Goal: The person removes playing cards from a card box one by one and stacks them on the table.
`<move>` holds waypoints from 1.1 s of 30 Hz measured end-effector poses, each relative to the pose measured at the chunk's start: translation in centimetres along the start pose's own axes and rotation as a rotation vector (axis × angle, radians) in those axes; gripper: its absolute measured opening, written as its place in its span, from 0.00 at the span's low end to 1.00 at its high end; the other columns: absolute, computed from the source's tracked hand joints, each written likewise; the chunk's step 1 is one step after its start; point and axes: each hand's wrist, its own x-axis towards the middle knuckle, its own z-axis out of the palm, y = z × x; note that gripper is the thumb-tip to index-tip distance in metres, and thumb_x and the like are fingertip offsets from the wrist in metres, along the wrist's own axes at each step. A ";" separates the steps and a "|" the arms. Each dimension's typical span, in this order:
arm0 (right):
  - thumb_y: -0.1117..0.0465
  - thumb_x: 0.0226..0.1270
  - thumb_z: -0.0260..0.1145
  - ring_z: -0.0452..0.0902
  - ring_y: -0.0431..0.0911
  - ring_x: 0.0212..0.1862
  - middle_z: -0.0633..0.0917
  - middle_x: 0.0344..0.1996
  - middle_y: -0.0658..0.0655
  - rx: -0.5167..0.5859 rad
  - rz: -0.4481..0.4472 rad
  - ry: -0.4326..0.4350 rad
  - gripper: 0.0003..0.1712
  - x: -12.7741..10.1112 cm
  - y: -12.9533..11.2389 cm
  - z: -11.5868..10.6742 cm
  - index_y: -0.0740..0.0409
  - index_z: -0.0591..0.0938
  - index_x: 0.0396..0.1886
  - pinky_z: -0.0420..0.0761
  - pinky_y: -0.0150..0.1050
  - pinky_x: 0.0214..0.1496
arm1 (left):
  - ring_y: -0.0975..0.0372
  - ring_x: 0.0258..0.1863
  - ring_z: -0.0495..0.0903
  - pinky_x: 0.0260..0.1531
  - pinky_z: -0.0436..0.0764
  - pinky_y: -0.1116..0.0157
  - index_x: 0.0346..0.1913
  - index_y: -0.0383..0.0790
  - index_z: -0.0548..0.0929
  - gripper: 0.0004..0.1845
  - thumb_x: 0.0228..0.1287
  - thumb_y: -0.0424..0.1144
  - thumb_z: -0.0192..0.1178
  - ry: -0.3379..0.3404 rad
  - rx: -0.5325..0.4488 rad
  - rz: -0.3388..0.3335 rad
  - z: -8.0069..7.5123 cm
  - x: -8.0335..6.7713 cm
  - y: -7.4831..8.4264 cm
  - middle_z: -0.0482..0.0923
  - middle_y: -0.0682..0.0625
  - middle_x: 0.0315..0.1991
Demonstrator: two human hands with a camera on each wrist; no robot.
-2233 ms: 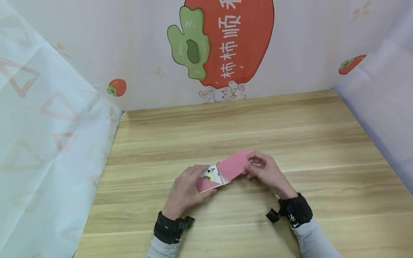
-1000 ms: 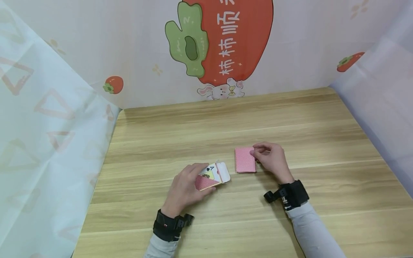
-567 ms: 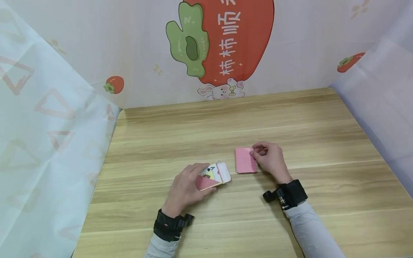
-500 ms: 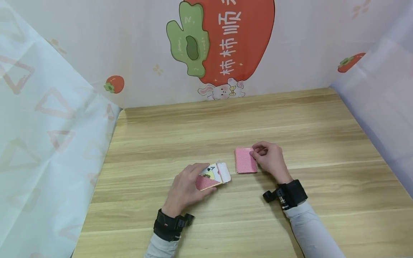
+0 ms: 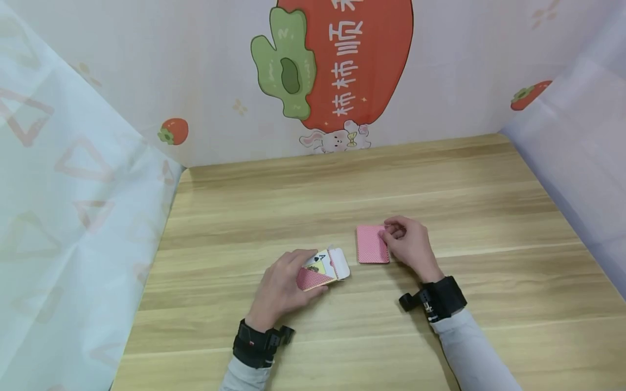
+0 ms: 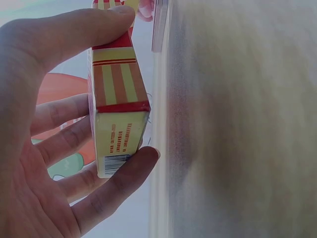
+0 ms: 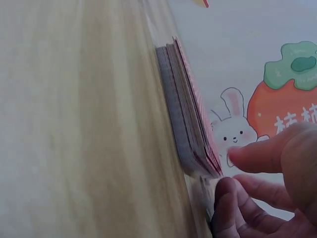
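A card box [image 5: 333,265] with an ace printed on it and its flap open lies tilted on the wooden table [image 5: 342,184]. My left hand [image 5: 313,272] grips it, thumb on the near side and fingers on the far side. The left wrist view shows the box [image 6: 119,129] edge-on in that hand [image 6: 136,84]. To the right, a deck of red-backed cards [image 5: 370,244] lies flat on the table. My right hand [image 5: 388,237] pinches its right edge with curled fingers. In the right wrist view the deck [image 7: 185,119] is a slightly uneven stack, with the hand [image 7: 230,171] at its corner.
A printed backdrop with a big persimmon picture [image 5: 337,60] closes the table's far side. Pale sheets stand along the left [image 5: 73,217] and right [image 5: 577,163] edges. Bare wood stretches behind the hands and to both sides.
About two seconds ago my right hand was drawing the deck out of the box. The deck now lies on the table to the right; over the last second both hands have hardly moved.
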 end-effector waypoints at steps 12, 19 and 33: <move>0.68 0.73 0.71 0.86 0.44 0.34 0.88 0.38 0.66 0.353 -0.081 -0.111 0.08 -3.0 -2.8 1.2 0.67 0.87 0.48 0.85 0.31 0.37 | 0.61 0.49 0.86 0.42 0.86 0.64 0.65 0.45 0.84 0.42 0.45 0.54 0.87 0.008 -0.007 0.055 0.0 -0.1 0.1 0.88 0.52 0.57; 0.67 0.72 0.72 0.86 0.57 0.27 0.89 0.30 0.63 0.436 -0.138 -0.425 0.06 -4.6 -4.1 3.8 0.63 0.87 0.45 0.87 0.42 0.29 | 0.62 0.48 0.85 0.41 0.85 0.64 0.65 0.46 0.83 0.42 0.46 0.54 0.87 0.005 -0.007 0.072 -0.1 -0.1 0.2 0.88 0.52 0.57; 0.72 0.69 0.70 0.88 0.49 0.32 0.87 0.34 0.59 0.452 -0.068 -0.510 0.09 -5.1 -4.0 4.7 0.65 0.82 0.47 0.89 0.41 0.34 | 0.63 0.49 0.84 0.40 0.85 0.64 0.65 0.45 0.84 0.43 0.43 0.53 0.88 0.019 -0.013 0.099 -0.1 -0.1 0.4 0.88 0.53 0.56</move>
